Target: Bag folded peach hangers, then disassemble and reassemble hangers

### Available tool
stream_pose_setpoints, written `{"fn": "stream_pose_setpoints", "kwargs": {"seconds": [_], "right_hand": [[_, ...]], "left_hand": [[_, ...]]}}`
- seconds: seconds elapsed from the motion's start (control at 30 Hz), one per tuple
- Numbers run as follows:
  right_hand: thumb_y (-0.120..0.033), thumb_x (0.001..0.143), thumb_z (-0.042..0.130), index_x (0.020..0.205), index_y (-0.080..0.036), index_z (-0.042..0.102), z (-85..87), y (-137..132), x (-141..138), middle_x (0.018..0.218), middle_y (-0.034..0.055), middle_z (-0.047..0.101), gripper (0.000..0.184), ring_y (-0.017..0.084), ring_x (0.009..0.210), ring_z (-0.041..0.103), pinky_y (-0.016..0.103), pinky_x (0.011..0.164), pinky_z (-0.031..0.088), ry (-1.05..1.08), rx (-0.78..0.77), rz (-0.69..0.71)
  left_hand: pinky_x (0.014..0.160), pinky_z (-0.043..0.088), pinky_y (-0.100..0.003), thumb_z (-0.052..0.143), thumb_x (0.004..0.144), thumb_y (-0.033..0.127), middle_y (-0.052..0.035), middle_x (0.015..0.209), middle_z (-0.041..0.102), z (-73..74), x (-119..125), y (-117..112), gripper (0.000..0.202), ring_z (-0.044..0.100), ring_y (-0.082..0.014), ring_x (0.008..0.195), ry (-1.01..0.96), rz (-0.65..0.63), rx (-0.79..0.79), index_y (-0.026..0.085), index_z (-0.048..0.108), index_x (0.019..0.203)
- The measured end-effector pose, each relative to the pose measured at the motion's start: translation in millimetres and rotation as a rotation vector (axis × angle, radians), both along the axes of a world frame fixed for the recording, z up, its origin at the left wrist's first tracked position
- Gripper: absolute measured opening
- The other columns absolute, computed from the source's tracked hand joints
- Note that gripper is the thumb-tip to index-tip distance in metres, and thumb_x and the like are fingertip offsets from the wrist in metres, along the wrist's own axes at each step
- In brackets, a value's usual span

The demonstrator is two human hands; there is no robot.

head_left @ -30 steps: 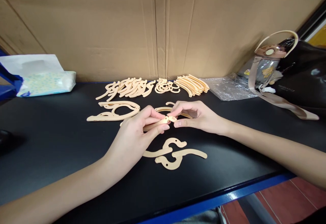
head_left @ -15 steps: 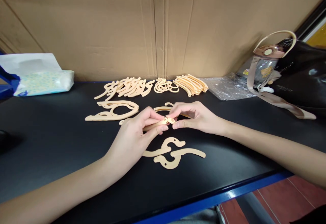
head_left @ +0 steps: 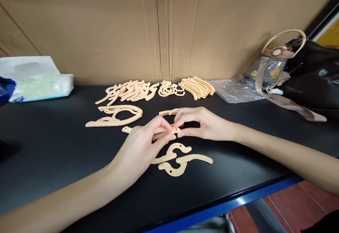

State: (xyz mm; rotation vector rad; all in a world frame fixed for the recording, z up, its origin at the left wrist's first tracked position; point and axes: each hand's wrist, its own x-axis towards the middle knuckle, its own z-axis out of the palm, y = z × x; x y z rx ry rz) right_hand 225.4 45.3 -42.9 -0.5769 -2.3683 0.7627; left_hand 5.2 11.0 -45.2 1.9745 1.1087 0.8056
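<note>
My left hand [head_left: 144, 139] pinches a beige plastic hanger arm [head_left: 128, 129], one end of which sticks out past the palm. My right hand [head_left: 202, 123] grips another small beige hanger piece [head_left: 178, 130] at its tip, its shape mostly hidden by the fingers. The two pieces meet end to end between my fingertips, just above the table. Below them lie curved hook-shaped pieces [head_left: 178, 169] and slim curved arms [head_left: 194, 158], overlapping one another. Behind my right hand is a further curved piece [head_left: 166, 112], partly covered. To the left rests a folded hanger [head_left: 116, 122] of joined parts.
At the back of the black table [head_left: 238, 155] lie a heap of wavy arms [head_left: 135, 91], a pile of hooks [head_left: 169, 88] and a stack of curved arms [head_left: 197, 87]. Tissues [head_left: 39, 86] stand left; plastic film [head_left: 235, 91], a bottle [head_left: 275, 67] and a black bag [head_left: 315, 81] stand right.
The held ends have come closer together and sit slightly lower. My left fingertips have shifted right over the joint, and the whole view has moved a little.
</note>
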Motion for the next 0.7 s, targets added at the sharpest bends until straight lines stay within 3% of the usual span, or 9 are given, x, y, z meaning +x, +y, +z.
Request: {"fn": "stream_pose_setpoints", "kwargs": {"seconds": [0.13,0.3,0.4,0.5,0.7], "right_hand": [[-0.022,0.091,0.069,0.108,-0.016,0.064,7.5,-6.3,-1.8,0.099,0.0039,0.066,0.019,0.015,0.093,0.064,0.029,0.085,0.051,-0.04,0.097,-0.059],[-0.021,0.089,0.071,0.127,-0.017,0.053,12.4,-13.4,-2.8,0.109,0.0054,0.069,0.042,0.019,0.104,0.06,0.036,0.095,0.047,-0.084,0.28,-0.167],[-0.019,0.089,0.071,0.129,-0.015,0.052,11.2,-14.7,-2.9,0.106,0.0046,0.071,0.044,0.02,0.106,0.057,0.037,0.097,0.044,-0.119,0.354,-0.166],[-0.018,0.09,0.07,0.128,-0.013,0.053,8.1,-14.6,-4.4,0.104,0.0049,0.071,0.042,0.019,0.103,0.058,0.035,0.096,0.044,-0.116,0.362,-0.152],[-0.022,0.093,0.065,0.123,-0.015,0.057,7.2,-14.0,-7.5,0.116,0.0093,0.068,0.032,0.019,0.105,0.059,0.036,0.095,0.047,-0.092,0.396,-0.121]], "left_hand": [[0.071,0.054,-0.026,0.061,0.091,0.041,0.0058,0.092,0.076,4.9,0.1,-1.5,0.016,0.073,-0.0179,0.084,0.074,0.03,0.042,0.027,0.057,0.099],[0.063,0.053,-0.024,0.064,0.087,0.051,0.0033,0.081,0.073,13.8,-2.9,0.6,0.03,0.069,-0.0159,0.072,0.031,0.075,-0.164,0.025,0.062,0.102],[0.052,0.05,-0.021,0.069,0.082,0.051,0.0,0.077,0.07,17.8,-5.7,6.5,0.035,0.065,-0.0162,0.069,-0.017,0.023,-0.374,0.021,0.069,0.1],[0.054,0.055,-0.022,0.071,0.08,0.051,-0.0019,0.082,0.069,22.0,-8.1,11.5,0.034,0.065,-0.0174,0.073,-0.059,-0.025,-0.569,0.02,0.073,0.096],[0.063,0.06,-0.021,0.07,0.084,0.042,-0.0018,0.083,0.07,27.3,-9.8,12.4,0.023,0.069,-0.0168,0.078,-0.068,0.002,-0.683,0.019,0.071,0.081]]}}
